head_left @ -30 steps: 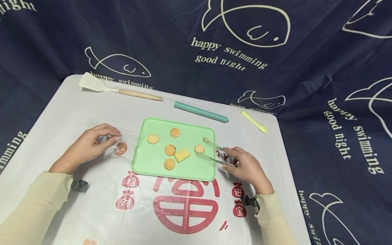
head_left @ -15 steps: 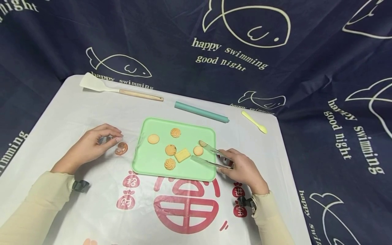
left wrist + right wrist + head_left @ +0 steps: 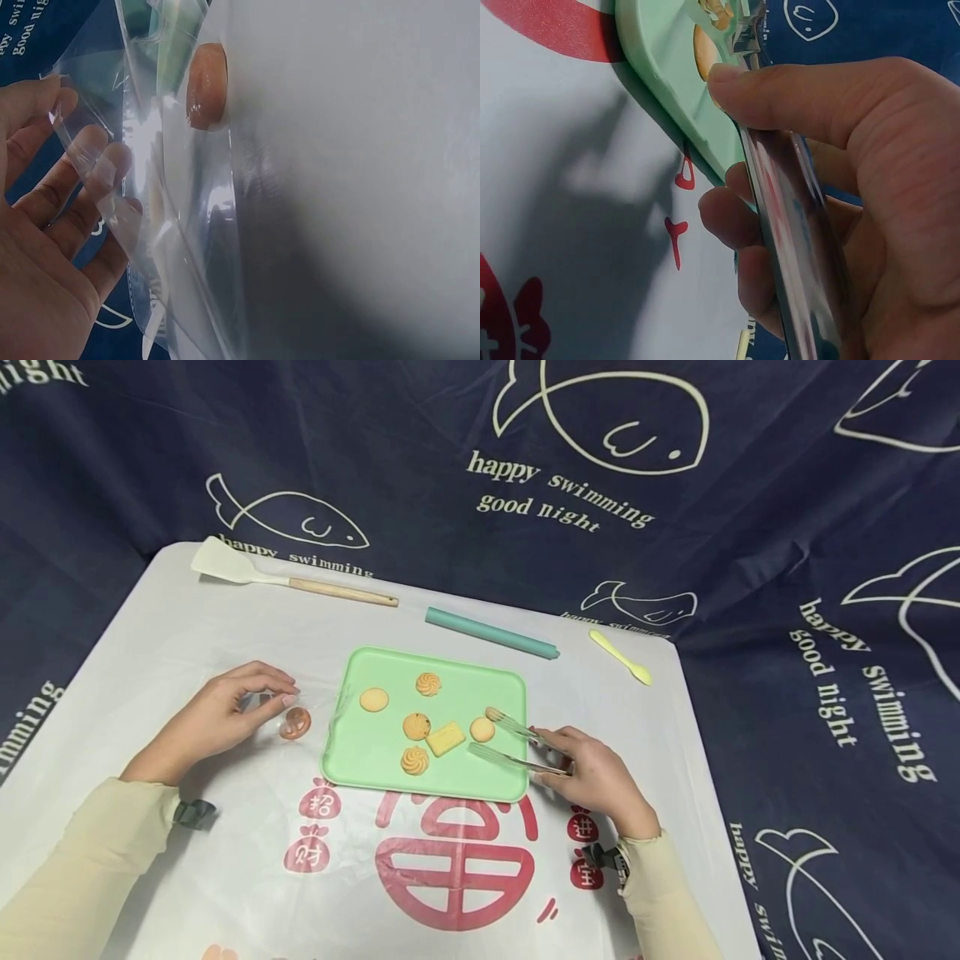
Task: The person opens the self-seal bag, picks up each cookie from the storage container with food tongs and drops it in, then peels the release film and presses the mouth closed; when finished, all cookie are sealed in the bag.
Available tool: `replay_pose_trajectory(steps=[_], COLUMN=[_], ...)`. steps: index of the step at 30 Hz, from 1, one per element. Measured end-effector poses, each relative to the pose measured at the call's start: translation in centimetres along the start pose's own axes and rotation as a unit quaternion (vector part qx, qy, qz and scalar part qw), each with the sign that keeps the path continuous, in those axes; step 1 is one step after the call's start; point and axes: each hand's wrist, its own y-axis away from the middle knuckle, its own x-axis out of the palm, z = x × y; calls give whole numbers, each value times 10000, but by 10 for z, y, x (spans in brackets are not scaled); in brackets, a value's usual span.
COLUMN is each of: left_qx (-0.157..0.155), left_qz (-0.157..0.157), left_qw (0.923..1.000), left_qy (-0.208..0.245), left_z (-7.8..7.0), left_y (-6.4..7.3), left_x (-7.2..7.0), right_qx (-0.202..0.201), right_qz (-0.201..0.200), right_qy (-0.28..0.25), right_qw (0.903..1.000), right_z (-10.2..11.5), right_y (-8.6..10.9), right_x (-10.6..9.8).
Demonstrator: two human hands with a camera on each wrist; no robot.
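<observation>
- As your right hand holds the tongs astride the small cookie, squeeze lightly (it might crumble)
- Steady the clear plastic your left hand pinches

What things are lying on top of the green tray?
On the green tray lie one rectangular biscuit, two swirled biscuits and three round biscuits, one of these between the arms of the tongs. What is beneath the biscuits is covered and cannot be seen.
</observation>
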Motion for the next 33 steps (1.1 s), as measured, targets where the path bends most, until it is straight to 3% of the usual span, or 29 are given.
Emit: replay_pose_trajectory(steps=[9,18,33], left_qx=[80,40,-36], left_qz=[4,2,-9], left_qw=[10000,10000,10000], left_qy=[19,39,-7], left_z=[0,2,2], left_y=[0,1,0], left_x=[1,1,1], right_qx=[13,-125,-151], right_qz=[-50,-394,-575], right_qy=[42,159,-288], right_qw=[10000,9990,9978], right_z=[-2,-4,-7], right_y=[1,4,5], right_x=[6,18,14])
